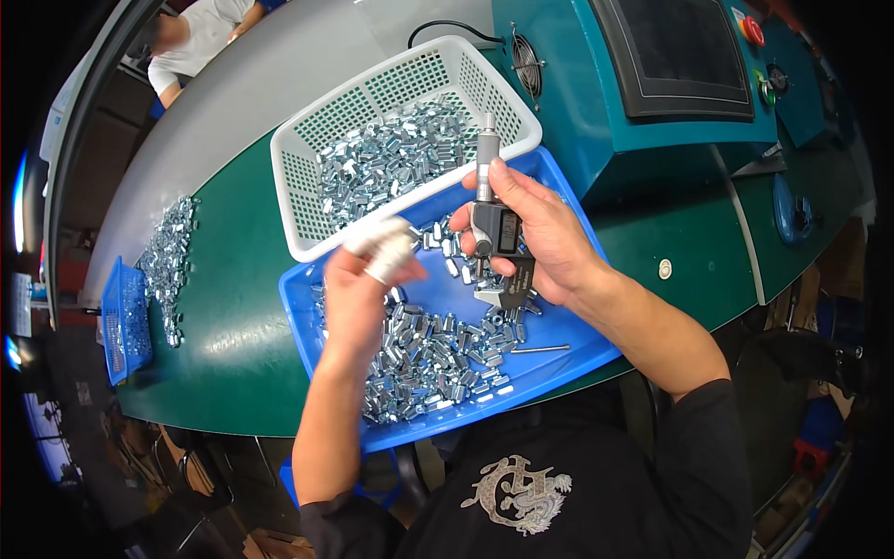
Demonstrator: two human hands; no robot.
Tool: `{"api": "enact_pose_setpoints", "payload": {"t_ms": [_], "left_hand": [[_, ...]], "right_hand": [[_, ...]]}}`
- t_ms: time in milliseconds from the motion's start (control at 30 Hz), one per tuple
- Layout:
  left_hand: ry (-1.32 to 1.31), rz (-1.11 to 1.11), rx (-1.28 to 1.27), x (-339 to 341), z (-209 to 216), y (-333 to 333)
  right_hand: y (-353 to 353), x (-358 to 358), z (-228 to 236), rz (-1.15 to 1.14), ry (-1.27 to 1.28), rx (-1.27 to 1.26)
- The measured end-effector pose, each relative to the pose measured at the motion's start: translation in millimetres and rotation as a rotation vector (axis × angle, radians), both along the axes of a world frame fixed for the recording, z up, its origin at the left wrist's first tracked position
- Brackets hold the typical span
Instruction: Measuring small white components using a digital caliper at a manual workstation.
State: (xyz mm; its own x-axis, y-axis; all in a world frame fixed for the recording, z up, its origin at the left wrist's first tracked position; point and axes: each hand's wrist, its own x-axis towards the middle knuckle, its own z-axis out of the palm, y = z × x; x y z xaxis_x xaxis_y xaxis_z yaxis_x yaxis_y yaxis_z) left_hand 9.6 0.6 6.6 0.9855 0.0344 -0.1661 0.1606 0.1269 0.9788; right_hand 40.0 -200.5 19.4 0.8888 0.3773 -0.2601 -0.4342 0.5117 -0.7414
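Note:
My right hand [554,233] is wrapped round a digital micrometer [488,168], whose thimble points away from me and whose frame hangs over a blue tray [466,300]. Nothing can be made out between its jaws. White coverings wrap some fingers of my left hand [357,293], which is over the tray's left part. Motion smears those fingertips, so whether they hold a part is unclear. Many small silvery metal hex pieces [438,359] lie heaped in the tray, with a thin metal rod [542,349] near its right side. A white perforated basket [296,186] behind holds more such pieces.
A teal machine [554,107] with a dark screen [680,51] and a red button [751,31] stands at the far right. Loose metal pieces [169,265] lie left, by a small blue basket [119,321]. A white ring [664,269] rests right. Another person [200,42] sits far left.

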Motion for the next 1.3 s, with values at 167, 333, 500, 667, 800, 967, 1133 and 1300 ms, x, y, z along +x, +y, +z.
{"api": "enact_pose_setpoints", "payload": {"t_ms": [167,333,500,667,800,967,1133,1300], "left_hand": [[-0.284,0.199,0.174,5.8,-1.2,3.9],[-0.268,-0.194,1.01,-11.5,-18.5,-15.2],[-0.255,-0.228,1.169,-12.3,-27.9,-25.4],[-0.209,-0.198,1.092,-10.6,-31.5,-20.5],[-0.242,-0.209,1.134,-12.2,-29.7,-21.3],[-0.28,-0.273,1.136,-13.3,-25.9,-23.1],[-0.302,-0.274,1.139,-12.7,-23.8,-19.0],[0.028,-0.18,0.202,-18.4,-13.8,-21.2]], "right_hand": [[-1.5,0.6,1.5,0.023,-0.012,-0.011],[0.4,0.0,2.7,0.029,0.006,-0.013],[0.3,-1.0,1.8,0.023,-0.002,-0.041],[-0.2,-1.0,0.0,0.035,-0.009,-0.05],[1.7,-0.2,-0.4,0.042,-0.011,-0.059],[1.0,-0.1,-1.9,0.034,-0.009,-0.042],[1.3,-1.3,0.4,0.033,-0.001,-0.047],[-1.1,-1.1,-1.4,0.012,-0.002,-0.026]]}}
